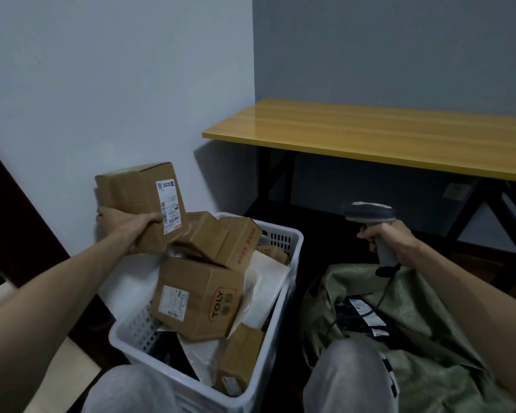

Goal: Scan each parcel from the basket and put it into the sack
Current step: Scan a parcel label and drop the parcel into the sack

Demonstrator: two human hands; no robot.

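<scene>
above the basket's far left corner: the left hand (125, 225) is gripping a brown parcel (131, 195) from below, with its thumb curling onto the face that bears a white label (169, 205). the other fingers are hiding behind the cardboard, and the label's print is too small to read.
inside the basket: the white basket (294, 235) is holding a heap of cardboard boxes. the toly box (197, 296) is lying tilted in the middle, and white mailers (270, 278) are showing only in parts beneath and beside it. what is lying at the bottom is hidden.
right hand: the right hand (390, 238) is wrapping its fingers round the grip of the scanner (370, 213), holding it upright above the sack. the scanner's window is facing away, so i cannot tell whether it is lit.
cable: the cable (382, 293) is running down from the scanner's handle and getting lost in the folds below.
sack: the green sack (435, 332) is lying crumpled just right of the basket. dark parcels (361, 315) with white labels are showing in its mouth, and the right forearm and knee are covering its near side.
background: the yellow table (370, 135) is running off the right edge, its legs fading into shadow.
</scene>
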